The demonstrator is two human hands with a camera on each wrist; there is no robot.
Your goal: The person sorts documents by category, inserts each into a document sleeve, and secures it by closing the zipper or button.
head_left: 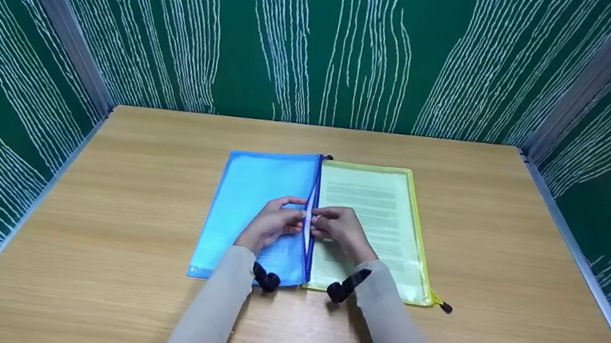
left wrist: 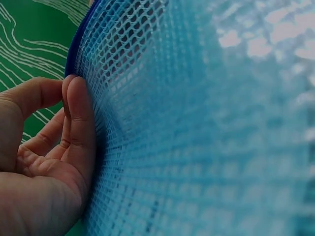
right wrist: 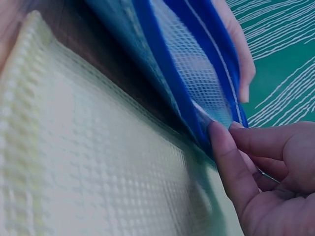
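A blue mesh zipper pouch (head_left: 261, 201) lies on the table, its dark blue zipper edge (head_left: 306, 257) parted along the right side. A white strip shows inside the gap. My left hand (head_left: 276, 222) pinches the left lip of this opening; in the left wrist view its fingertips (left wrist: 78, 93) meet at the rim. Opposite it, my right hand (head_left: 344, 230) pinches the other lip between thumb and finger, seen closely in the right wrist view at the blue edging (right wrist: 162, 64). Beneath the right hand lies a yellow-edged mesh pouch (head_left: 408, 237) with a printed sheet inside.
The wooden table (head_left: 120, 216) is bordered by green panels (head_left: 356, 81) with white wavy lines at the back and both sides. A black-ended yellow zipper pull (head_left: 443, 306) sticks out at the yellow pouch's lower right corner. Black wrist cameras (head_left: 267, 280) sit on both sleeves.
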